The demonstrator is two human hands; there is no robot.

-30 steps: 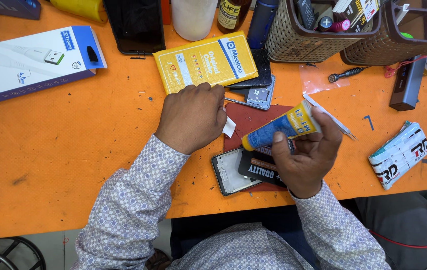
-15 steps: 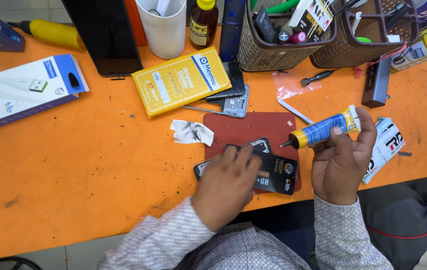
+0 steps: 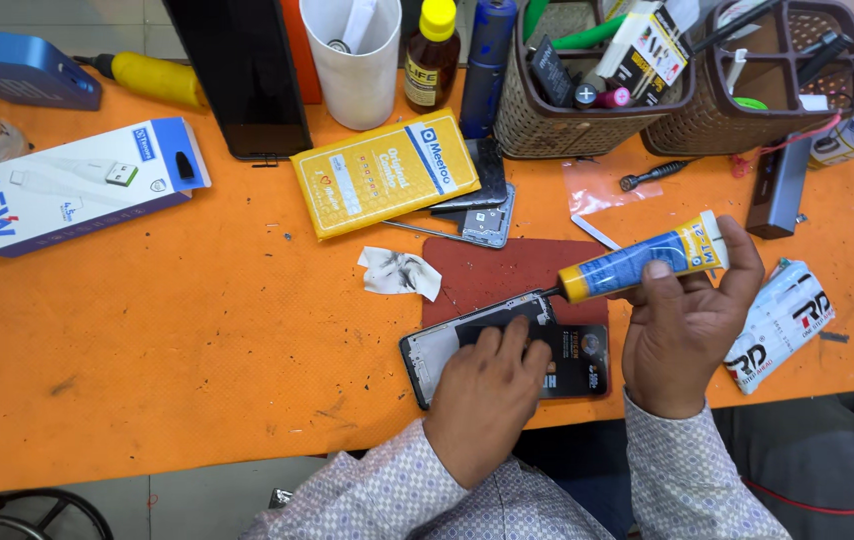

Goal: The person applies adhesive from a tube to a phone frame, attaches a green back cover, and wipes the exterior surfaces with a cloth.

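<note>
Your left hand [image 3: 487, 395] lies flat on the opened phone [image 3: 477, 345], fingers spread over its dark inside and grasping nothing; it only presses the phone down where it rests near the front edge of the orange table [image 3: 197, 350], half on the dark red mat [image 3: 507, 275]. Your right hand [image 3: 687, 320] is clenched around the yellow-and-blue glue tube [image 3: 637, 262], thumb on top, with the black nozzle touching the phone's upper frame edge.

To do this well, keep the left palm heavy so the phone cannot slide on the mat, and hold those fingers back from the rim the nozzle follows. Squeeze lightly with the thumb; a thin line seems better than a blob that could spread inward. Draw the tip along the frame at a low angle, wrist steady. The crumpled, smudged tissue [image 3: 399, 272] lies just beside the mat's left edge, ready for wiping stray glue. The second phone frame [image 3: 482, 222] by the yellow packet [image 3: 382, 172] stays well out of your way.
</note>
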